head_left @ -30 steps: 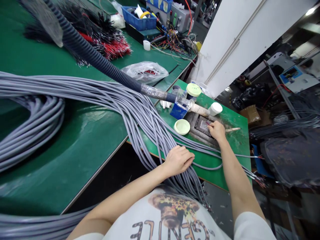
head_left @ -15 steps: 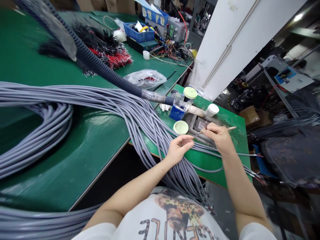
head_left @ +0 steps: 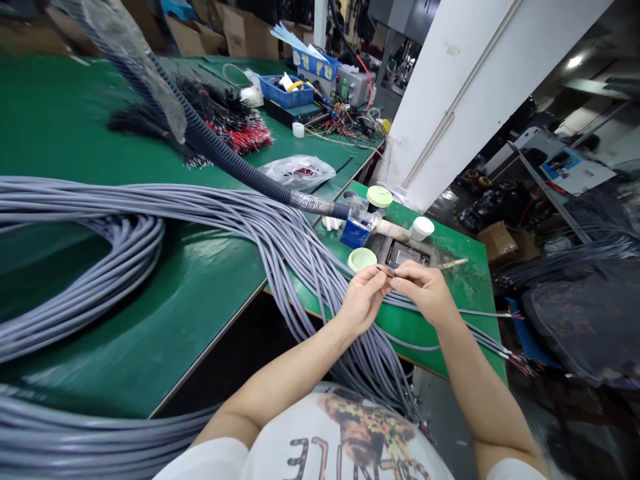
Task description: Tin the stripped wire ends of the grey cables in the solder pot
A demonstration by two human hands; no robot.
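My left hand [head_left: 367, 298] and my right hand [head_left: 426, 291] meet fingertip to fingertip above the front of the small green table. Both are closed in a pinch on short thin wires [head_left: 386, 270], dark and reddish, mostly covered by the fingers. Just beyond the hands is a grimy block with a shiny rectangular well [head_left: 403, 255], which looks like a solder pot. To its left sits a pale green round tub [head_left: 362, 259]. A thin wooden stick [head_left: 454, 264] lies right of the pot. Grey cables [head_left: 300, 267] run in a thick bundle beneath my hands and forearms.
A ribbed black hose [head_left: 235, 163] crosses overhead to a blue box [head_left: 355, 232] by the pot. White [head_left: 423, 228] and yellow-lidded [head_left: 379, 197] tubs stand behind. Black and red wires [head_left: 240, 130] lie on the large green table [head_left: 215, 280]. A white pillar [head_left: 440, 93] rises beyond.
My right hand has come left and toward me, away from the pot, to meet my left hand. The left fingers have closed into a pinch. The view has tilted up slightly.
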